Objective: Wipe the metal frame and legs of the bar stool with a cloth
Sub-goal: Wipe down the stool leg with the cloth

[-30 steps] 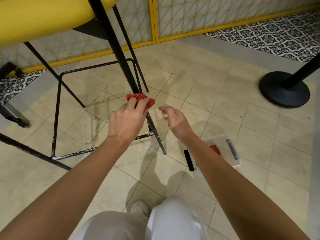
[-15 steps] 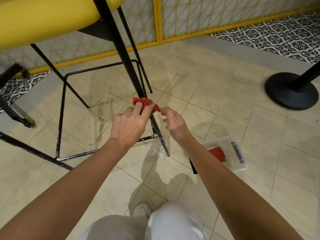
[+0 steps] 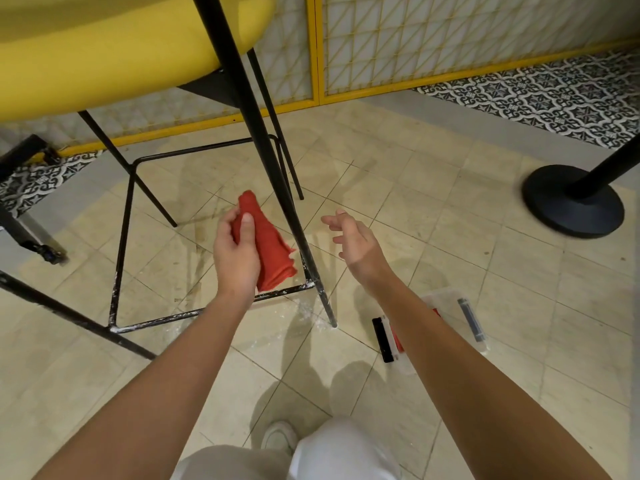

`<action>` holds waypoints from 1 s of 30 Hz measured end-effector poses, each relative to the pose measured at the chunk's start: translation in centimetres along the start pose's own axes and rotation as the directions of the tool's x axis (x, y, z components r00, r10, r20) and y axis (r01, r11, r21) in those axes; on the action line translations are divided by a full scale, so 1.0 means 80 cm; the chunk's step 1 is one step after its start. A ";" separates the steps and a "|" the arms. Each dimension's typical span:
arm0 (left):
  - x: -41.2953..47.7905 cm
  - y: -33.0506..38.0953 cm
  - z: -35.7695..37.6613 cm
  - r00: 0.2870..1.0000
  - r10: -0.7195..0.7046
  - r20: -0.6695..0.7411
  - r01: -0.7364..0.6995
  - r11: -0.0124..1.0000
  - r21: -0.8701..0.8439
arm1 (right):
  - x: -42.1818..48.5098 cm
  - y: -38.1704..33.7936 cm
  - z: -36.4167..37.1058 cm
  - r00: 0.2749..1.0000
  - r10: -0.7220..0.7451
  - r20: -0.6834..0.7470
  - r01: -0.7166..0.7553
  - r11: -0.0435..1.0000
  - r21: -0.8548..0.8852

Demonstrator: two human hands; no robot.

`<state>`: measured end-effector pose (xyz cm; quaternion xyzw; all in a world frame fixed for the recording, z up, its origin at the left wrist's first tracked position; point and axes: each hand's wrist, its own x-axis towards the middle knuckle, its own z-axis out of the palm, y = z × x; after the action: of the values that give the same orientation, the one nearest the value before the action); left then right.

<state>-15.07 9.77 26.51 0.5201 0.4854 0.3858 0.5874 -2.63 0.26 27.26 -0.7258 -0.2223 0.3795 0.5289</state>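
1. Bar stool [image 3: 121, 53], yellow seat, black frame; its front leg [image 3: 275, 174] stands between the hands.
2. Red cloth [image 3: 272, 247] just left of that leg; left hand [image 3: 235, 252] grasps it.
3. Right hand [image 3: 356, 240] right of the leg; fingers loose, holding nothing.

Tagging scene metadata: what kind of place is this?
Probably a cafe or bar interior: a yellow-seated bar stool, patterned floor tiles and a black stanchion base.
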 end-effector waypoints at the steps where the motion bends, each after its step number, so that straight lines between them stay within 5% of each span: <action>1: 0.006 0.009 0.005 0.995 -0.083 0.048 0.089 0.988 -0.130 | 0.000 -0.001 -0.002 1.000 -0.008 -0.005 0.008 1.000 -0.005; 3: 0.013 0.027 0.014 0.961 -0.211 0.177 0.250 0.939 -0.235 | 0.000 -0.003 -0.007 0.999 -0.029 -0.016 0.029 1.000 -0.010; 6: 0.022 0.044 0.029 0.892 -0.332 0.308 0.370 0.926 -0.073 | 0.001 -0.002 -0.013 0.999 -0.038 -0.009 0.038 0.999 -0.007; 14: 0.035 0.024 0.030 0.886 -0.321 0.335 0.171 0.898 0.406 | 0.002 0.009 -0.011 0.999 -0.039 0.008 0.040 0.999 -0.025; 19: 0.033 0.022 0.041 0.934 -0.192 0.300 0.196 0.980 0.015 | 0.006 0.015 -0.010 0.998 -0.055 0.019 0.056 0.997 -0.051; 25: 0.039 -0.004 0.038 0.922 -0.248 0.297 0.095 0.889 0.447 | 0.009 0.023 -0.006 1.000 -0.007 -0.009 0.007 1.000 -0.013; 30: 0.026 -0.006 0.047 0.977 -0.117 0.177 0.095 0.987 0.127 | 0.011 0.030 -0.005 1.000 0.014 -0.001 -0.014 1.000 0.002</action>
<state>-10.99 10.77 25.64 0.5606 0.4780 0.2748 0.6178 -1.92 -0.17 24.79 -0.7271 -0.2166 0.3833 0.5268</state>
